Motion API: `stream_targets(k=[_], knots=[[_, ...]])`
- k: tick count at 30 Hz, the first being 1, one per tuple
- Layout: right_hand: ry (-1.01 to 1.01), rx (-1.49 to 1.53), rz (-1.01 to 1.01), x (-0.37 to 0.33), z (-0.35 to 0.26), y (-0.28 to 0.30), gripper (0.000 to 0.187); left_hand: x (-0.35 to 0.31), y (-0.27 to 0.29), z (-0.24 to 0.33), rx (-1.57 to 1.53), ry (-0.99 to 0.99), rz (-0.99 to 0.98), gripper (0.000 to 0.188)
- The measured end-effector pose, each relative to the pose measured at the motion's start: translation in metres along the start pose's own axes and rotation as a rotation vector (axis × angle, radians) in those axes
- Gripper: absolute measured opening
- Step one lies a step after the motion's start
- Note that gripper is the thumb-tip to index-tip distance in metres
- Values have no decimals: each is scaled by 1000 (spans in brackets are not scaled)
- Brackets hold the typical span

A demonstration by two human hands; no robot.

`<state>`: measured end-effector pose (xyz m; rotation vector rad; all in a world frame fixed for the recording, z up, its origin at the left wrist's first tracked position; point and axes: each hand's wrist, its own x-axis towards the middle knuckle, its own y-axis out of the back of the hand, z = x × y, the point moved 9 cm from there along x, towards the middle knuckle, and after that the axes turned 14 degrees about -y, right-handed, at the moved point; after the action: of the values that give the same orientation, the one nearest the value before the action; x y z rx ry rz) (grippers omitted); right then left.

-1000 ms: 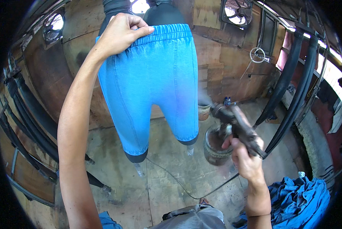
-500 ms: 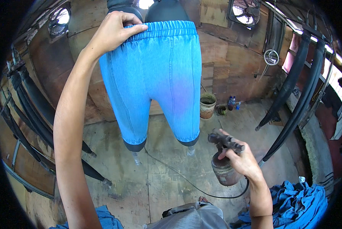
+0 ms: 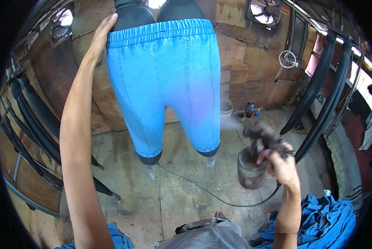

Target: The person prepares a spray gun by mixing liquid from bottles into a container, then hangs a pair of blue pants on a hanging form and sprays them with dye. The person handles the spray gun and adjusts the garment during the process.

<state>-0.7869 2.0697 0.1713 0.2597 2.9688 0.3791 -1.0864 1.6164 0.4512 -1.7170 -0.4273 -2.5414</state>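
Note:
Light-blue denim shorts (image 3: 152,79) with an elastic waistband hang in front of me on a dark leg-shaped form (image 3: 182,11). A purplish patch (image 3: 197,99) tints the right leg. My left hand (image 3: 101,36) lies along the left end of the waistband, fingers stretched out and holding nothing. In my right hand (image 3: 282,166), low on the right, is a spray gun (image 3: 267,141) with a stained cup (image 3: 251,170) under it. Its nozzle faces the right leg, apart from the cloth, and a pale mist (image 3: 229,121) shows between them. Motion slightly blurs the gun.
A dark hose (image 3: 219,203) runs from the gun across the floor. Blue garments (image 3: 325,220) are heaped at the lower right. Black padded arms (image 3: 319,91) stand at right, more (image 3: 34,112) at left. A bucket (image 3: 226,108) and bottles (image 3: 250,109) sit behind.
My left hand has let go of the waistband's top edge and moved left to its side. My right hand has shifted right and slightly up with the spray gun, and mist now shows.

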Motion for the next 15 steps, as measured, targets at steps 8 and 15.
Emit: stream_targets(k=[8,15], knots=[[-47,-199,-79,-14,69,-80,66,-22,-20,25,68,-12,-61,97],[21,66,-163,-41,20,-138,72,-24,-17,49,164,-40,-198,118]])
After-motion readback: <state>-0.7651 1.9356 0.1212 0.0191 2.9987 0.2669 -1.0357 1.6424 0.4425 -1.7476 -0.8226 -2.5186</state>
